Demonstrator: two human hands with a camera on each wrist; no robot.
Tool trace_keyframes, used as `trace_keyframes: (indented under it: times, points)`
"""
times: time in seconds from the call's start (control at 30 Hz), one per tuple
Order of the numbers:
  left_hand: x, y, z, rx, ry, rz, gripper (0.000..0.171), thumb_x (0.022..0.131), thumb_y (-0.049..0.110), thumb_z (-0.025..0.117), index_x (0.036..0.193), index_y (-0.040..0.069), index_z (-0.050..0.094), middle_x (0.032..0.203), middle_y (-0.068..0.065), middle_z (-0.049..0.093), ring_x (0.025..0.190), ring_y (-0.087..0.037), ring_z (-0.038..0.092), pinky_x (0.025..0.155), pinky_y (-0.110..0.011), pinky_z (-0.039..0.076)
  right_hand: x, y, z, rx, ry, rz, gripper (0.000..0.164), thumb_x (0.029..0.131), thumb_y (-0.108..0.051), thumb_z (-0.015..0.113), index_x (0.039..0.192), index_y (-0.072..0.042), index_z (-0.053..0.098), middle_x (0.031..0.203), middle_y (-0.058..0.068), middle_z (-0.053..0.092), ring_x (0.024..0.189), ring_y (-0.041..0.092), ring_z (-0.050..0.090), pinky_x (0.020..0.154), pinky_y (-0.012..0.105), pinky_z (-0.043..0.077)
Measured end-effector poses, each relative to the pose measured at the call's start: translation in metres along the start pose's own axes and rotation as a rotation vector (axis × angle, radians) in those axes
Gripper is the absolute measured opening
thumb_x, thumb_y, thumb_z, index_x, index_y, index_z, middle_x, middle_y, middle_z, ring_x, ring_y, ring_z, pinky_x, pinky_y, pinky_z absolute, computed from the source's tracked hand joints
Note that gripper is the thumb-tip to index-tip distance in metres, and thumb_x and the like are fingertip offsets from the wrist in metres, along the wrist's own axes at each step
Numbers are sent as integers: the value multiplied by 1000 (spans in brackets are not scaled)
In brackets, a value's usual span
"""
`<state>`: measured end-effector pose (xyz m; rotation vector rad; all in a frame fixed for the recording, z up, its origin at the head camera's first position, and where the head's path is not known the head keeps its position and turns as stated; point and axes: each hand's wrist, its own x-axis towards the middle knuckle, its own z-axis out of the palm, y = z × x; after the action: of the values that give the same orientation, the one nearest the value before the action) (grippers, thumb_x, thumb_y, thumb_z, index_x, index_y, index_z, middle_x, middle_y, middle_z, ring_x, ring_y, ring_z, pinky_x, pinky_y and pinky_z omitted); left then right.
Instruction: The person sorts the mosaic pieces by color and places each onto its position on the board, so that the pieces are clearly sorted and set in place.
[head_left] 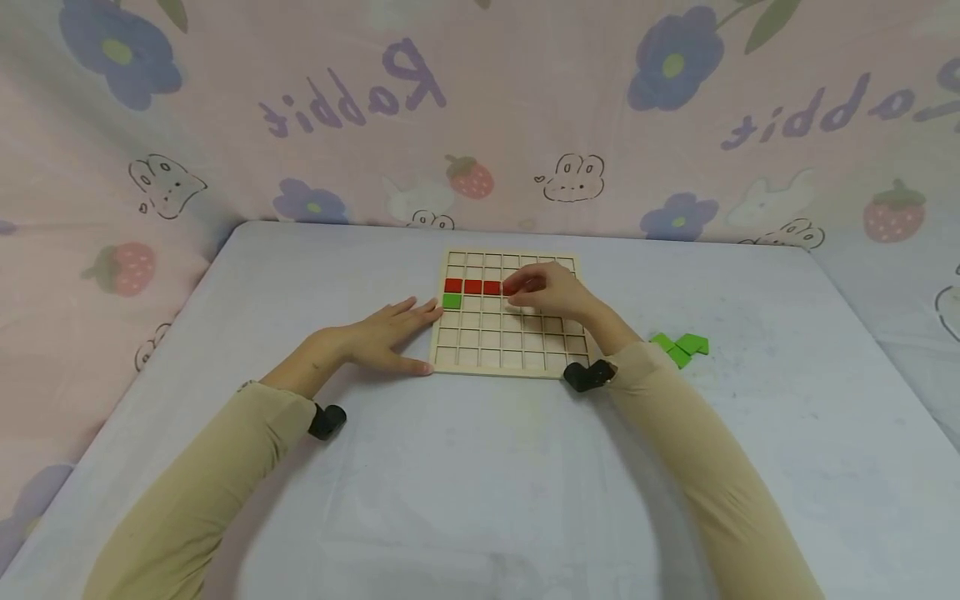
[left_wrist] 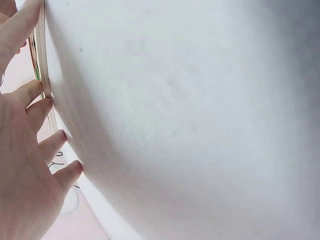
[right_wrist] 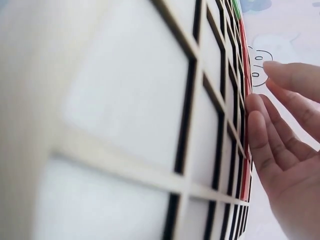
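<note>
In the head view a wooden grid board (head_left: 498, 337) lies on the white-covered table. Red square tiles (head_left: 472, 287) run along one of its upper rows from the left edge. Just below them one green tile (head_left: 452, 301) fills a cell. My right hand (head_left: 553, 292) hovers over the red row's right end, fingers bent, fingertips right at the last red tile (head_left: 509, 290). Spread flat, my left hand (head_left: 381, 339) reaches the board's left edge with its fingertips. In the right wrist view, fingertips (right_wrist: 256, 122) overlap the red strip.
Several loose green tiles (head_left: 681, 348) lie together on the table (head_left: 480, 492), right of the board beside my right forearm. A patterned cloth wall (head_left: 510, 108) rises behind the table. Each wrist carries a small black camera (head_left: 327, 422).
</note>
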<state>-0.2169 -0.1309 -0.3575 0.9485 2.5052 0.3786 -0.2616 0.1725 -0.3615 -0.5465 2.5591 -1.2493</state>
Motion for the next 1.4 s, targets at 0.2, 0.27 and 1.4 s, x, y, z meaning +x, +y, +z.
trace_keyframes:
  times: [0.2,0.27,1.4]
  points:
    - [-1,1,-1,0,9,10,90,88,46,64,154,9,15,162,-11,7,147,-40,-1,118,-58,4,-3,3,-4,-11,5,10,29,86,-15,69,115,-8,68,113,9,70,100,21,65,88,36,51]
    - [-1,1,-1,-2,5,7,90,88,46,64,155,10,14,162,-10,6,147,-40,-2,118,-58,3,-4,4,-5,-33,14,14,29,87,-16,68,115,-8,69,113,9,70,101,21,65,89,37,51]
    - [-1,1,0,0,2,-7,91,88,47,64,155,10,14,162,-10,6,148,-39,-2,118,-57,3,-31,23,-34,-117,56,59,32,88,-22,68,117,-6,67,116,13,67,101,25,63,85,33,49]
